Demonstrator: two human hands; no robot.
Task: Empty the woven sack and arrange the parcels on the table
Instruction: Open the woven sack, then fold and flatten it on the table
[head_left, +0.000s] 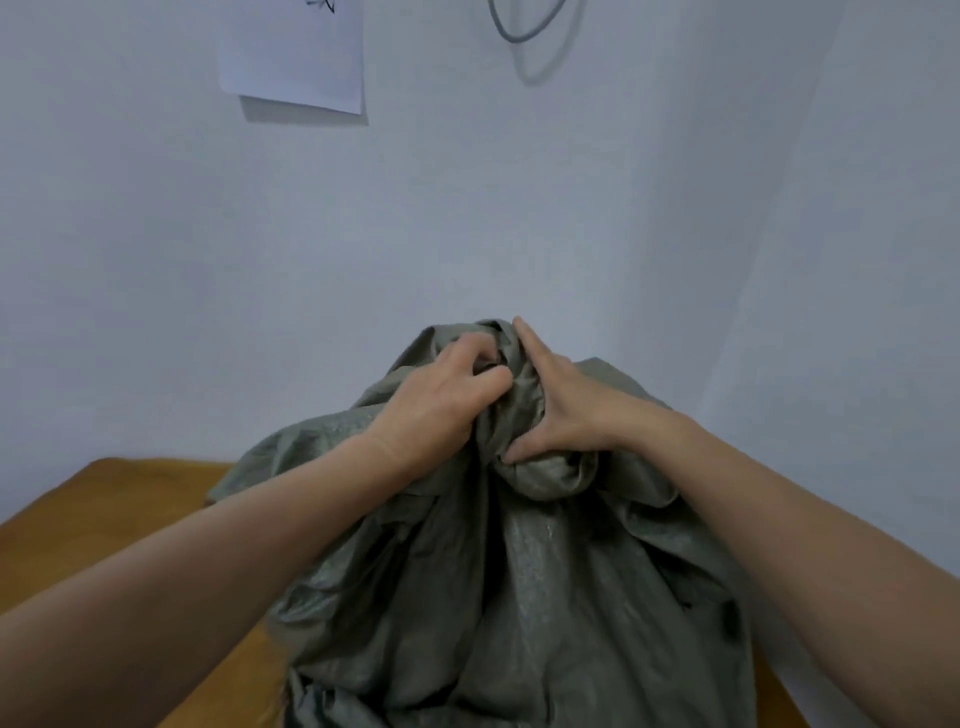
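While one woven sack (519, 597) stands, two hands — left hand (441, 400), right hand (566, 410) — clutch it.

The grey-green woven sack (519, 571) stands bulging and crumpled on the wooden table (104, 519), its mouth bunched.

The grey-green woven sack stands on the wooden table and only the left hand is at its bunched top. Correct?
Not quite. The head view shows both hands there: the left hand grips the bunched fabric and the right hand holds it alongside. The woven sack does stand on the wooden table.
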